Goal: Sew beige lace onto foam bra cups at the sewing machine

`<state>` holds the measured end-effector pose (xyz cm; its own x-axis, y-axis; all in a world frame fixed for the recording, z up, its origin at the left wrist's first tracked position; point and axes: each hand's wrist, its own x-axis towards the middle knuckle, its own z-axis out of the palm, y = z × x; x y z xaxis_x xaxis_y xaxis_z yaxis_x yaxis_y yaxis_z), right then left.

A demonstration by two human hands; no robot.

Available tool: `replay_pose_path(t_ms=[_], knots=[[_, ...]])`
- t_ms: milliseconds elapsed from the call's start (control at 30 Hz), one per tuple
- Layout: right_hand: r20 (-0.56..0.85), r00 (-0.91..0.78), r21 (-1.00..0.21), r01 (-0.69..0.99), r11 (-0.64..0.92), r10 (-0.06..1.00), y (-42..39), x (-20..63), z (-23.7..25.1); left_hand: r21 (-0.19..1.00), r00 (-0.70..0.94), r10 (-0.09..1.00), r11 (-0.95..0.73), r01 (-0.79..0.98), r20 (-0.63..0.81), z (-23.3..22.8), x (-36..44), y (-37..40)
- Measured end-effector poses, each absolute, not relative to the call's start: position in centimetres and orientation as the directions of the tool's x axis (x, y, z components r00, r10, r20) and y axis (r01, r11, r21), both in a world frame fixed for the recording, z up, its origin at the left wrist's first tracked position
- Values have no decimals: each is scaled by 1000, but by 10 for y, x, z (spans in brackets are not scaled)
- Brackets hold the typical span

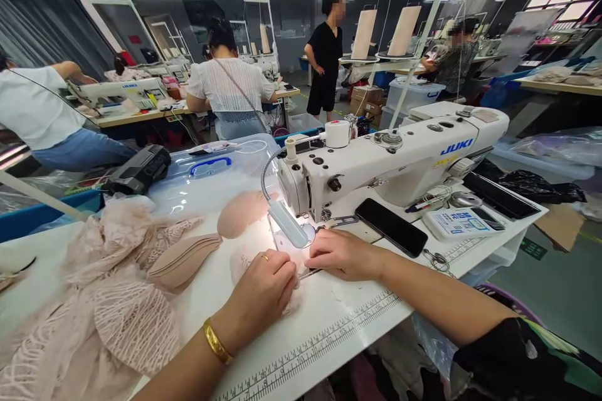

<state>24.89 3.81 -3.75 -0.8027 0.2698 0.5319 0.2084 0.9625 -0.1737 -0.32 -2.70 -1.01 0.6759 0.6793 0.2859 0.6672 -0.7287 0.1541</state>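
My left hand (pixel 264 288), with a gold bracelet and ring, lies closed over a piece of sheer pale pink fabric (pixel 239 266). To its right, my right hand (pixel 345 255) has its fingers bent and pressed together at the same cloth, close to the needle area. What exactly its fingertips pinch is hidden. Above both hands stands a white sewing machine (pixel 399 160). A small lit lamp (pixel 288 224) on a bendy neck covers the needle from view. Behind my left hand rests a beige bra cup (pixel 242 214).
Pink lace pieces (pixel 136 319) and stacked cups (pixel 184 258) cover the table's left side. A black phone (pixel 391 225), scissors (pixel 437 260) and a white box (pixel 455 224) lie on the right. A printed ruler (pixel 324 341) runs along the front edge. Several people are beyond.
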Motion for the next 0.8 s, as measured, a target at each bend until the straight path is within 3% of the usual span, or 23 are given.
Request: replay_pose_path(t_ms=[400, 633, 733, 800], knots=[[473, -823, -187, 255, 949, 314, 37, 251, -37, 148, 654, 688, -716, 682, 314, -12, 5, -26], [443, -827, -247, 259, 934, 346, 35, 248, -34, 246, 629, 698, -713, 657, 342, -16, 4, -25], [438, -821, -247, 282, 927, 366, 34, 246, -34, 251, 583, 751, -656, 712, 310, -15, 3, -23], [442, -819, -232, 290, 929, 366, 33, 246, -34, 189, 515, 811, -572, 798, 279, -14, 1, -22]])
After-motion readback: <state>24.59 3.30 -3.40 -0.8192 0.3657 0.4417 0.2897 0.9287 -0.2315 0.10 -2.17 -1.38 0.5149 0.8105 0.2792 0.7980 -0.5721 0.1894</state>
